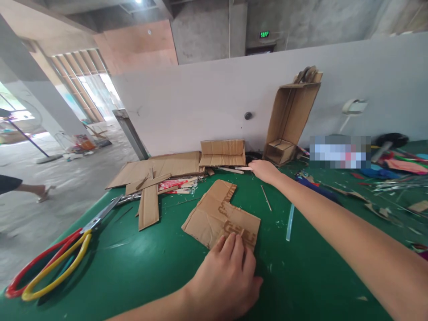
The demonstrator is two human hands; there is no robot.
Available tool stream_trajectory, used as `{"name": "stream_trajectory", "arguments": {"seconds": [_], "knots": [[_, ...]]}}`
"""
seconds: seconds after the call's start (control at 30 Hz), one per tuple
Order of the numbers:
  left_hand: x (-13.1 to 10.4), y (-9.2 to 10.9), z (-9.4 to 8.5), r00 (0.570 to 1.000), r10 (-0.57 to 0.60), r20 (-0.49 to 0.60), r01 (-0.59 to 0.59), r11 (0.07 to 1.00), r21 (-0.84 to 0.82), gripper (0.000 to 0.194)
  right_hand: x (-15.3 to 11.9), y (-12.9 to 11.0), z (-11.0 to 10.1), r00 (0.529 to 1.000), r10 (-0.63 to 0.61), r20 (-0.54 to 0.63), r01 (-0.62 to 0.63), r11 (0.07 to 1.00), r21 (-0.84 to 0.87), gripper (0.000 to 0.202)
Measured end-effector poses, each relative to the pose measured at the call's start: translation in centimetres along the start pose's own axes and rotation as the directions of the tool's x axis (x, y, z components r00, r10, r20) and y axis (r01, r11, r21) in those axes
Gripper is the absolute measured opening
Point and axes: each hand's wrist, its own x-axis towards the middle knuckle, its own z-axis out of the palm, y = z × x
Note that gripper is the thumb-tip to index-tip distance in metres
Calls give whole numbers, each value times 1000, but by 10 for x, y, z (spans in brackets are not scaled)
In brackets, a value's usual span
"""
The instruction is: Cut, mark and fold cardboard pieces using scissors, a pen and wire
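My left hand (230, 272) rests on the lower edge of a printed cardboard piece (212, 214) that lies on the green table (140, 276). Its fingers are bent and close together, and whatever is under the fingertips is hidden. Farther back, my right hand (265, 171) reaches to the base of the wall, its fingers pinched on the end of a pale flat stick (243, 168). Just behind that stick stands a folded cardboard piece (222, 154).
Large scissors (83, 232) with red and yellow handles lie at the left. Cardboard strips (149, 207) and red-white sticks (174, 185) are back left. A tall cardboard box (290, 120) leans on the wall; scraps and a clear stick (290, 223) lie right.
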Motion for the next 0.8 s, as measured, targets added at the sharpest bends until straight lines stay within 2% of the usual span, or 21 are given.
{"name": "stream_trajectory", "arguments": {"seconds": [0.17,0.3,0.67,0.8], "knots": [[0,0,1,1000,0,-15,0,1000,1,45,2,-1,0,1000,24,-7,-24,1000,-1,32],[1,0,1,1000,5,-7,-5,1000,7,45,-7,-8,-4,998,34,-45,-34,999,15,22],[3,-1,-3,1000,15,22,-15,1000,9,46,-23,-14,0,994,57,-90,-45,990,133,24],[3,-2,-4,1000,12,27,-12,1000,2,46,-31,-15,-6,992,83,-93,-64,980,186,25]]}}
